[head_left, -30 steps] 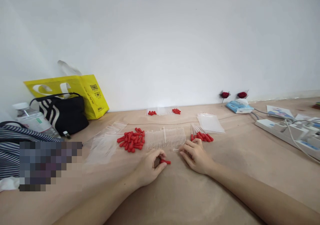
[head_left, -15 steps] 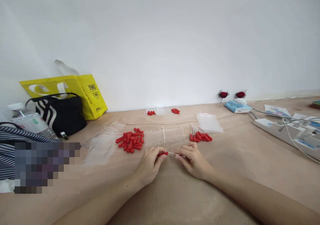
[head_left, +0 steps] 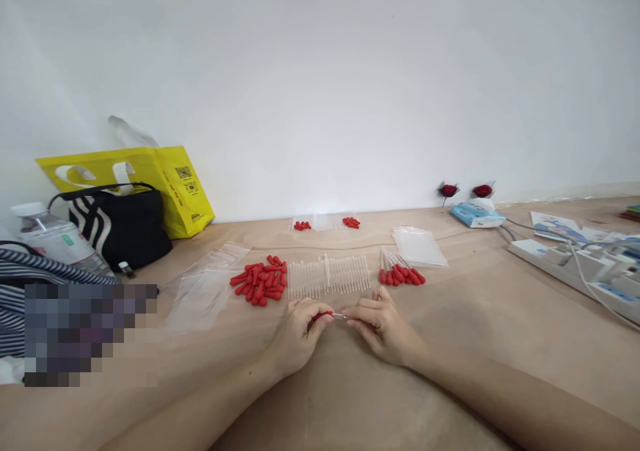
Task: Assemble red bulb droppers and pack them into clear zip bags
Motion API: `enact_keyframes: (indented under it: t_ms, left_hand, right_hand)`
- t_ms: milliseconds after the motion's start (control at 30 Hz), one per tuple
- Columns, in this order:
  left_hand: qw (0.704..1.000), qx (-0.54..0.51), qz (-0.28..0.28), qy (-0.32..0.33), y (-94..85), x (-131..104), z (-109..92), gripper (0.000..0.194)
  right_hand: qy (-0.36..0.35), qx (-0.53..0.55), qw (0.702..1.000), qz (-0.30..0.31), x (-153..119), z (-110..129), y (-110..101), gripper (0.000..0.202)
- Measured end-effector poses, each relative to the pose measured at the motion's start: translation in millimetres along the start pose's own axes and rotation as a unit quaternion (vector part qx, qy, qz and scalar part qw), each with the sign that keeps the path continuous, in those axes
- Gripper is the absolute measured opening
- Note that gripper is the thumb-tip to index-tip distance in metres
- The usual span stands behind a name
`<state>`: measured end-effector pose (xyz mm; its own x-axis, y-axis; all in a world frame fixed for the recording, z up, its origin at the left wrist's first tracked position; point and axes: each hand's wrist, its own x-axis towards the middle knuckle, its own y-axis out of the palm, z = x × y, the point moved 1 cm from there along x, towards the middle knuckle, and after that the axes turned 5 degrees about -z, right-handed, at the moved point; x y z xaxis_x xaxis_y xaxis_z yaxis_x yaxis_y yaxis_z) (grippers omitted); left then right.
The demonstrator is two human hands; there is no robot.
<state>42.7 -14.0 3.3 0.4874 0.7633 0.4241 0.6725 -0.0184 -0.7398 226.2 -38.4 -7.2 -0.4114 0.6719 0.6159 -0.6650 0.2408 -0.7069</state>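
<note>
My left hand (head_left: 300,331) pinches a red rubber dropper bulb (head_left: 324,315), mostly covered by the fingers. From the other side my right hand (head_left: 383,327) grips a thin clear dropper tube (head_left: 341,316), whose end meets the bulb's mouth. Just beyond the hands lies a row of clear tubes (head_left: 345,276) side by side. Left of that row is a heap of loose red bulbs (head_left: 257,281). To its right, several droppers with red bulbs fitted (head_left: 403,274) lie fanned out, bulbs facing me.
Clear zip bags lie at left (head_left: 200,297) and right (head_left: 420,245); bagged red bulbs (head_left: 351,222) rest by the wall. A yellow bag (head_left: 185,191), black bag (head_left: 135,227) and bottle (head_left: 60,241) stand left. Tissues (head_left: 477,214) and a power strip (head_left: 575,271) sit right.
The hands have come slightly closer together, so less of the tube shows between them. The right hand has shifted a little left. The things on the table stay as they were.
</note>
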Motion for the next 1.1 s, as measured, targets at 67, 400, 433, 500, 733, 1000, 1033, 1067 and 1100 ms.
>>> enact_keyframes:
  t_ms: [67, 400, 433, 500, 733, 1000, 1033, 1067, 1100]
  left_hand:
    - [1.0, 0.013, 0.005, 0.009, 0.1, -0.6, -1.1, 0.02]
    - [0.995, 0.046, 0.007, 0.089, 1.9, -1.8, -6.3, 0.021]
    - [0.994, 0.047, 0.007, 0.094, 1.8, -2.0, -6.6, 0.021]
    - [0.994, 0.05, 0.004, 0.102, 1.6, -2.3, -6.9, 0.021]
    - [0.992, 0.054, 0.021, 0.112, 2.1, -2.8, -8.1, 0.022]
    - [0.997, 0.063, 0.005, 0.046, -4.2, -0.7, -0.7, 0.021]
    - [0.997, 0.064, -0.003, 0.03, -5.5, -0.3, 0.9, 0.021]
    - [0.998, 0.064, -0.011, 0.011, -6.6, 0.2, 2.4, 0.022]
    - [0.998, 0.062, -0.017, -0.006, -7.5, 0.8, 3.7, 0.022]
  right_hand:
    - [-0.018, -0.023, 1.0, 0.002, 0.6, 0.3, -1.4, 0.022]
    - [-0.029, -0.038, 0.999, 0.022, 2.9, 3.7, -2.8, 0.021]
    - [-0.03, -0.037, 0.999, 0.024, 3.2, 3.4, -2.1, 0.021]
    - [-0.033, -0.034, 0.998, 0.03, 3.5, 2.5, -0.3, 0.021]
    - [-0.044, -0.033, 0.997, 0.045, 4.6, 1.0, 5.5, 0.021]
    - [0.021, 0.022, 1.0, 0.005, 8.7, -5.6, -0.3, 0.017]
    - [0.053, 0.042, 0.998, -0.012, 8.5, -8.8, -1.7, 0.018]
    - [0.093, 0.074, 0.993, -0.029, 8.4, -12.2, -2.8, 0.02]
    - [0.135, 0.116, 0.983, -0.045, 8.5, -15.7, -3.5, 0.023]
